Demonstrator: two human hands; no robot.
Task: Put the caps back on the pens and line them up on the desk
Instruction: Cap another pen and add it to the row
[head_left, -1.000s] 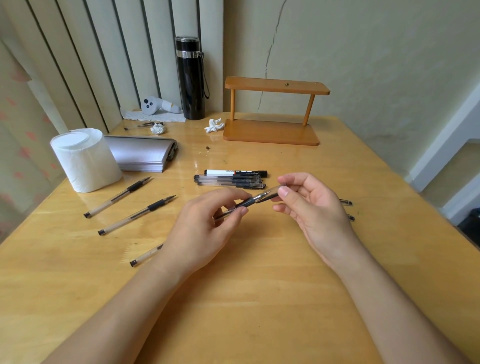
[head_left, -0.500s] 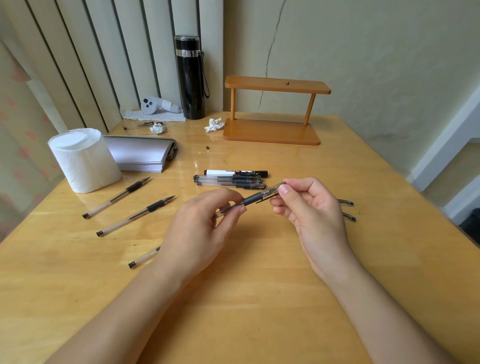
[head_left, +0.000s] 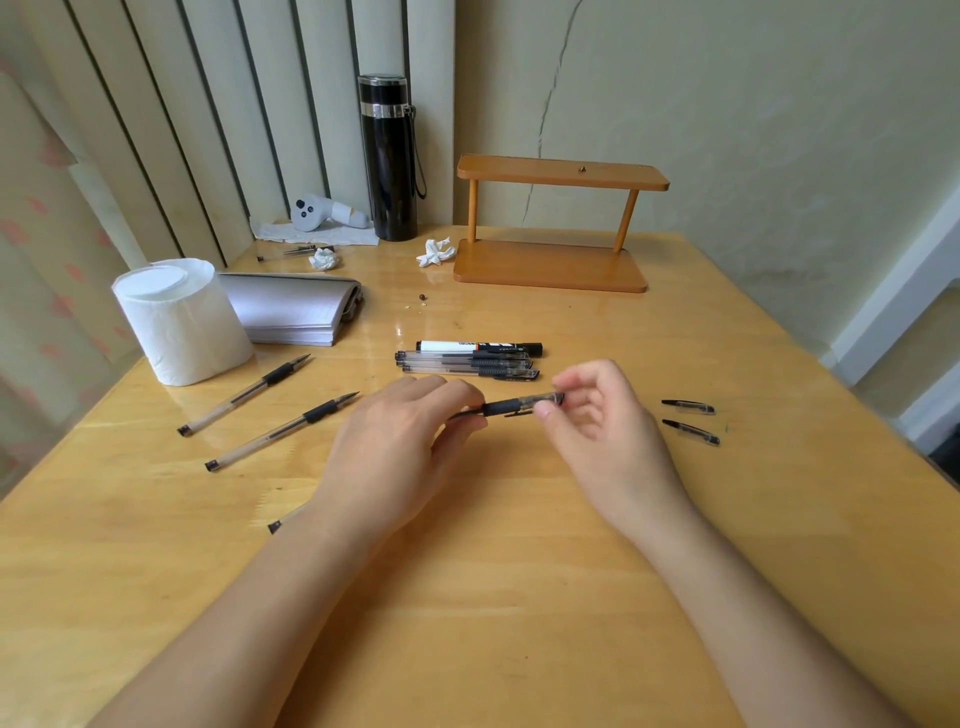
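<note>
**Cap seated on a pen held between both hands**

Above the middle of the wooden table (head_left: 519, 597), the left hand (head_left: 395, 447) grips the barrel of a pen (head_left: 506, 406), fingers curled around it. The right hand (head_left: 602, 431) pinches the clear cap (head_left: 543, 400) on the pen's far end between thumb and fingertips; the cap looks pushed fully over the tip. The pen lies nearly level, pointing toward 3 o'clock.

At 12 o'clock from the hands, a row of capped pens (head_left: 467, 364) lies side by side, touching, with a black-and-white marker (head_left: 478, 347) at the far edge of the row. At 3 o'clock, two loose caps (head_left: 690, 418) rest on the table, near each other but apart. At 9 to 10 o'clock, two uncapped pens (head_left: 265, 405) lie slanted, tips toward 2 o'clock. Another pen end (head_left: 275, 526) peeks out from under the left wrist.

Farther back stand a paper roll (head_left: 182, 322), a grey notebook (head_left: 296, 309), a black flask (head_left: 387, 156) and a small wooden shelf (head_left: 556, 223).
</note>
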